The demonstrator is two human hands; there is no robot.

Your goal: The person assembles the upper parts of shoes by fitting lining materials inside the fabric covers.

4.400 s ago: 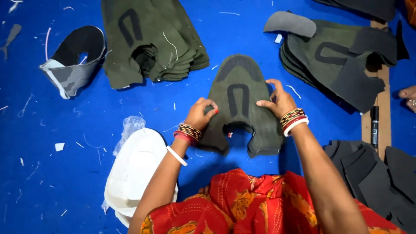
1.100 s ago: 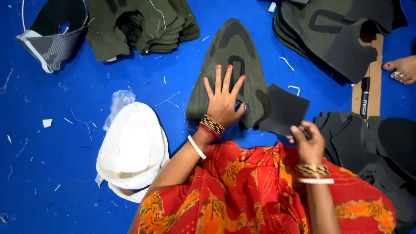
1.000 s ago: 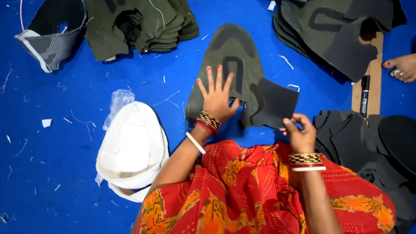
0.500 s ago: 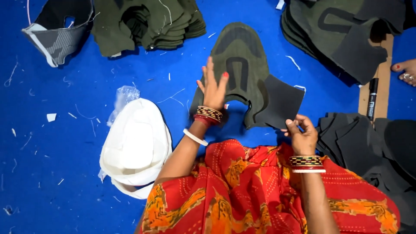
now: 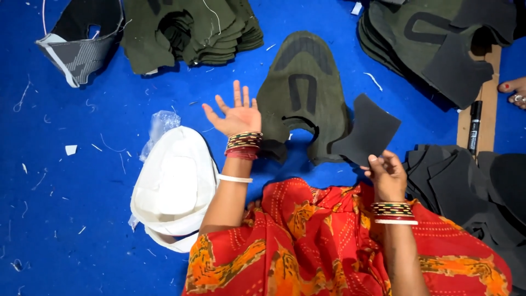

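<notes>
From the head camera, looking down on a blue mat

Left hand no longer flat on the olive green cloth shoe-top piece as half a second ago; now lifted off to the left of it, fingers spread, palm up, holding nothing

So nothing pressing on the green piece now, lying loose and flat near the middle of the mat, just below the top edge

Right hand pinching the lower edge of a dark grey flat foam piece, same hold as before, with the foam touching the right side of the green piece

Red and orange patterned cloth along the bottom edge of the mat

Near the left hand, a stack of white shaped pieces, with a bit of crumpled clear plastic wrap at its top

Pile of green pieces at the top edge, another pile of green and grey pieces at the top right corner, and a grey mesh piece at the top left corner

Heap of dark grey foam shapes at the right edge

Black marker pen lying on a long brown strip near the right edge, with some small white print, too small to tell

Another person's toes at the right edge, apart from both hands
</notes>
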